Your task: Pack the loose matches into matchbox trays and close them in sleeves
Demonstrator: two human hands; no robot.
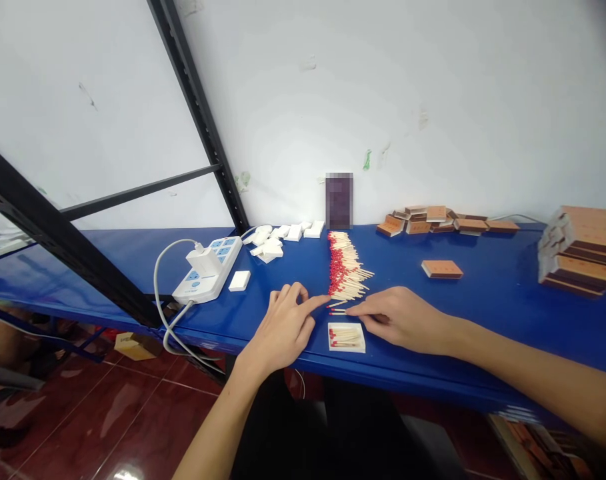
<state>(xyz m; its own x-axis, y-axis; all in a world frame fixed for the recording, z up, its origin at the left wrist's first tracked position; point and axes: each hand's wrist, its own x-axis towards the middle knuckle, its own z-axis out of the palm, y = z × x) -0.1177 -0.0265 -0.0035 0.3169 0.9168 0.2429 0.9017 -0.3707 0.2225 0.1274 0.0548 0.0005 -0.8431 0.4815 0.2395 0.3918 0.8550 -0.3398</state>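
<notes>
A long pile of red-headed matches [347, 270] lies on the blue table, heads to the left. My left hand [285, 323] rests left of the pile, its index finger stretched toward the nearest match heads and nothing in its grasp. From the right, my right hand [400, 320] touches the tail ends of a few separate matches [339, 311] with its index fingertip, the thumb held apart below. Just in front of them sits a small white matchbox tray [347, 347] with several matches inside, heads left.
White trays [270, 247] lie behind a power strip [210, 270] on the left, with one tray [239, 281] nearer. Matchbox sleeves [435, 219] lie along the wall; one sleeve [441, 269] is closer. Stacked sleeves [583, 247] stand far right. A black shelf post [203, 113] rises at left.
</notes>
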